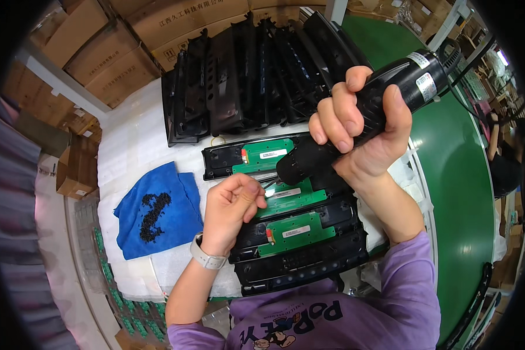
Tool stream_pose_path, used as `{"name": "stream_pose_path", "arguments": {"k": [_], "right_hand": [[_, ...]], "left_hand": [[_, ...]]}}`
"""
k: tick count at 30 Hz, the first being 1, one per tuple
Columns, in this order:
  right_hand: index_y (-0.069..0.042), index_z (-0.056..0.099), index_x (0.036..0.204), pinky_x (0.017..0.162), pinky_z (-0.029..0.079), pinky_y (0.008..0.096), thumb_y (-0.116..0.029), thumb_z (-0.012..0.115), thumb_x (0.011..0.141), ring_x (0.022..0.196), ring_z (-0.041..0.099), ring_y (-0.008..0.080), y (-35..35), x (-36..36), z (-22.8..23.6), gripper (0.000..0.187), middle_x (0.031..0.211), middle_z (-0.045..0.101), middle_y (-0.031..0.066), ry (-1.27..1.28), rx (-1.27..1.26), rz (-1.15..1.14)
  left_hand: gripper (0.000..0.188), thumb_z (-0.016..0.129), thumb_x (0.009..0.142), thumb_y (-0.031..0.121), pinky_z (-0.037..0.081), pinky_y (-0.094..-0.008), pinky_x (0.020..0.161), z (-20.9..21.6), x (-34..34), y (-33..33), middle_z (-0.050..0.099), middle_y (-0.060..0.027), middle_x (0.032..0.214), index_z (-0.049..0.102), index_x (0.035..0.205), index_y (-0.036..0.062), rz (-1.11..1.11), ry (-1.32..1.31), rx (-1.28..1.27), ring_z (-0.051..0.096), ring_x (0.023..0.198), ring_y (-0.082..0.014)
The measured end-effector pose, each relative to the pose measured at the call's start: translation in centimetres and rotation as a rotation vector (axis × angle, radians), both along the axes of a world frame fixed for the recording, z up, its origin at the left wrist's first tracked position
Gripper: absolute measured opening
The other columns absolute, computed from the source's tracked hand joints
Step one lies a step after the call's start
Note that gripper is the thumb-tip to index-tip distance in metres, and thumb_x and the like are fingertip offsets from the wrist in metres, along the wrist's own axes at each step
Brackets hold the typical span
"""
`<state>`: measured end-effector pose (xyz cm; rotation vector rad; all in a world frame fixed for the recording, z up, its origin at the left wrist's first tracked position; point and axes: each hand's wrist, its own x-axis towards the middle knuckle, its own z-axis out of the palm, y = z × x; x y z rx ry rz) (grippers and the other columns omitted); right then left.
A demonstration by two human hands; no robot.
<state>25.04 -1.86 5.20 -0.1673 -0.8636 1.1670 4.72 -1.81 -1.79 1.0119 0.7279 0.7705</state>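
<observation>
My right hand (364, 119) is wrapped round a black electric screwdriver (411, 81), tilted with its nose down to the left. My left hand (230, 201) pinches thumb and fingers together beside the thin bit (268, 180); whatever sits between the fingertips is too small to make out. Below the bit lies a green circuit board (294, 200) in a black plastic panel, partly covered by the tool. A similar board (256, 153) sits in the panel (216, 165) beyond, and another board (300, 232) in the panel nearer me.
To the left, a blue cloth (129, 201) bears a pile of tiny black screws (156, 217). Black plastic panels (224, 93) stand in a row at the back, before cardboard boxes (186, 23). A green surface (461, 233) runs along the right. The screwdriver's cable (461, 81) trails at upper right.
</observation>
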Motion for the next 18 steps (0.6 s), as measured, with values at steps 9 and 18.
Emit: {"name": "stream_pose_path", "arguments": {"k": [9,18], "right_hand": [[-0.008,0.044,0.096,0.052,0.039,0.0288,-0.044,0.042,0.088,0.043,0.039,0.0093,-0.5,-0.2,-0.4,0.037,0.057,0.043,-0.0018,-0.083,0.007,0.015],[-0.007,0.046,0.095,0.047,0.038,0.0305,-0.038,0.043,0.088,0.040,0.039,0.0124,-0.6,-1.2,0.0,0.032,0.055,0.043,0.0015,0.000,-0.018,0.012]], "left_hand": [[0.012,0.057,0.087,0.012,0.030,-0.0148,0.045,-0.1,0.4,-0.3,0.061,-0.0059,0.070,0.057,0.086,0.0000,-0.035,0.015,0.011,0.040,0.047,-0.0023],[0.017,0.053,0.090,0.015,0.031,-0.0163,0.044,0.1,-0.2,0.0,0.061,-0.0087,0.071,0.058,0.087,-0.0014,-0.083,0.026,-0.003,0.040,0.047,-0.0036]]}}
